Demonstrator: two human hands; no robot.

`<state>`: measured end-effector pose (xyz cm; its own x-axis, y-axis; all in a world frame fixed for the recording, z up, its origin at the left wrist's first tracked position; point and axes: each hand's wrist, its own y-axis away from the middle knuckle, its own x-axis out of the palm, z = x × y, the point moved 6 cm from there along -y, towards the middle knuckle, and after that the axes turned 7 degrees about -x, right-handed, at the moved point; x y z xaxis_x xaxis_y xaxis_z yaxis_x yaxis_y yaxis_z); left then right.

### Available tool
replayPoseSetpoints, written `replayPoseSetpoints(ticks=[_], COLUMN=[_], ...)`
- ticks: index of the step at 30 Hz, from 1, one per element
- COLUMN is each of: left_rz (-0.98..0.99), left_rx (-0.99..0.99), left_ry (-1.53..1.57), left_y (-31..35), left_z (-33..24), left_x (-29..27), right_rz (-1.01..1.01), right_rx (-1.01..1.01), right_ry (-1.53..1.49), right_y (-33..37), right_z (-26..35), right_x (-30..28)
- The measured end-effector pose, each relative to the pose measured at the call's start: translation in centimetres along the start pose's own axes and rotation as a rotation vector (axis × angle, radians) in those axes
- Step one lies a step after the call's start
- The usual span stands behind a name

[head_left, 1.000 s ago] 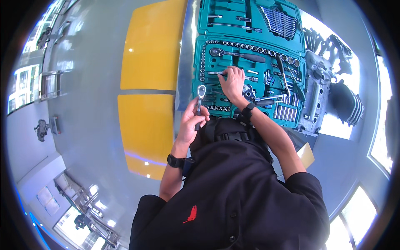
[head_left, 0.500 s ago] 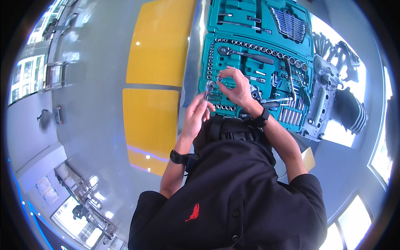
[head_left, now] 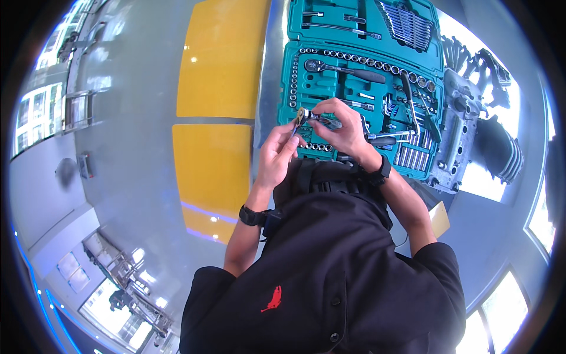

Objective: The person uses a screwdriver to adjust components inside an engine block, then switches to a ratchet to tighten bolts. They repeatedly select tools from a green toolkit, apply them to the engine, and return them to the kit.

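Observation:
My left hand [head_left: 277,154] is closed round the handle of a small ratchet wrench [head_left: 302,114], whose round head points up and away from me. Against that head, on its right side, my right hand [head_left: 345,131] pinches a small metal socket [head_left: 312,116] between thumb and fingers. The two pieces meet there; I cannot tell whether the socket is fully seated. Both hands hover over the near left part of a green tool case [head_left: 321,88]. A larger ratchet wrench [head_left: 342,71] with a dark handle lies in the case beyond my hands.
Rows of sockets [head_left: 362,61] line the case, and combination wrenches [head_left: 407,26] fill its lid. Another ratchet [head_left: 386,141] lies right of my right hand. A metal engine cover [head_left: 457,133] and a black ribbed part [head_left: 498,150] stand farther right. Yellow panels [head_left: 221,65] are at left.
The socket in my right hand has come up to the ratchet's head, where before there was a gap. The ratchet's head has turned and moved slightly right.

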<state>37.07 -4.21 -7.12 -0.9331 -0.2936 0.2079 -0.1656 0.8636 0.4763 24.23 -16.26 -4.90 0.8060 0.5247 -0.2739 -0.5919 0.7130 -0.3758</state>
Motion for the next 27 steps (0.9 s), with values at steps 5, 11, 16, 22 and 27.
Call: replayPoseSetpoints(ticks=[5, 11, 16, 22, 27], left_rz=[0.003, 0.022, -0.06, -0.099, -0.07], left_rx=[0.017, 0.01, -0.041, -0.104, -0.076], left_ry=[-0.124, -0.129, -0.095, 0.061, 0.127], left_y=[-0.4, -2.7, -2.4, 0.7, 3.4], left_z=[0.1, 0.1, -1.8, -6.3, -9.1], left_x=[-0.3, -0.4, -0.6, -0.4, -1.4], right_rz=[0.038, 0.013, 0.111, 0.115, 0.042], right_rx=[0.039, 0.236, 0.227, 0.24, 0.413], right_ry=[-0.013, -0.144, -0.129, -0.077, 0.04], right_y=[0.2, -0.1, -2.6, -3.7, -2.3], right_z=[-0.1, -3.4, -1.4, 3.0, 5.0], right_x=[-0.3, -0.4, -0.3, -0.5, 0.7])
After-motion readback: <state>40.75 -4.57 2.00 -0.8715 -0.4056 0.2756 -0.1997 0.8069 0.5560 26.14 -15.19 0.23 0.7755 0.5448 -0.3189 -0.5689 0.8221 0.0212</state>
